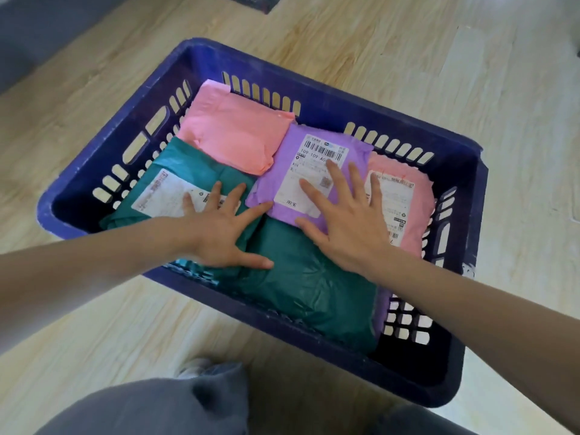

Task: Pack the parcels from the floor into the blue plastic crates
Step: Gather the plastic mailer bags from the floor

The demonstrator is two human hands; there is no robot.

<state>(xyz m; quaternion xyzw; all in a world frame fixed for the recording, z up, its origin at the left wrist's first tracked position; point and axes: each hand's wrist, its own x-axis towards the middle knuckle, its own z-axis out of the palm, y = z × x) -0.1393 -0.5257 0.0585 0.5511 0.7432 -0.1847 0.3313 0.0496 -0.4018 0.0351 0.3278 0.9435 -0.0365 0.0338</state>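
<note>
Lying under both hands (219, 237) (348, 227): parcels (314, 287)

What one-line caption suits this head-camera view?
Left hand rests on a green parcel, right hand on the purple parcel, inside the blue crate.

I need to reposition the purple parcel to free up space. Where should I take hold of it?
Probably its near-left corner, pinched from the left: the purple parcel lies flat on top, and that corner overhangs the near green parcel with its edge exposed. Its far edge sits close to the crate wall.
</note>
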